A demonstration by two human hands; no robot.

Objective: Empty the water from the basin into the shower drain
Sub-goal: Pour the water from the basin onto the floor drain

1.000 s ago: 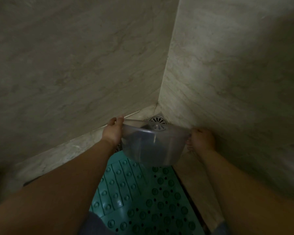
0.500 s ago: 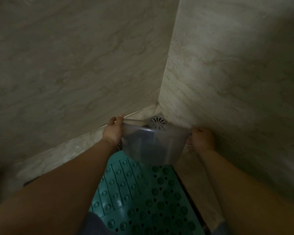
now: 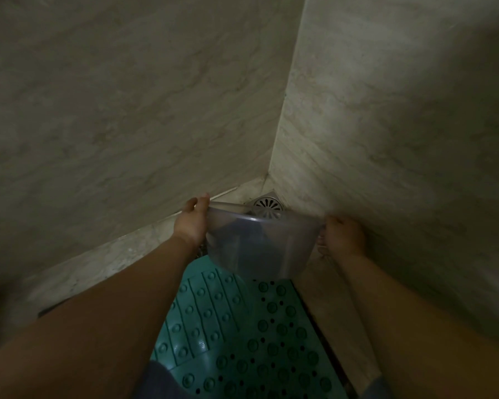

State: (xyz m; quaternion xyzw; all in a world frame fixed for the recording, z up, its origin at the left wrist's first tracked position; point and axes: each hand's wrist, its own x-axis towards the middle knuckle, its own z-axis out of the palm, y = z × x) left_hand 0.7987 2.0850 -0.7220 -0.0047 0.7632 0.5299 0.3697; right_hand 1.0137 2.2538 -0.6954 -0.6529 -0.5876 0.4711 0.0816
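A translucent plastic basin [image 3: 260,246] hangs in the air, tipped away from me toward the corner. My left hand [image 3: 191,223] grips its left rim and my right hand [image 3: 342,236] grips its right rim. The round metal shower drain [image 3: 268,207] sits in the floor corner just beyond the basin's far rim, partly hidden by it. The dim light keeps me from telling whether water is inside the basin.
Two marble walls [image 3: 127,110] meet at the corner right behind the drain. A teal studded anti-slip mat [image 3: 236,326] covers the floor below the basin. A strip of marble floor [image 3: 323,298] runs along the right wall.
The basin has risen slightly and tipped a bit more toward the corner, so more of the drain shows above its rim. Both hands keep their grip.
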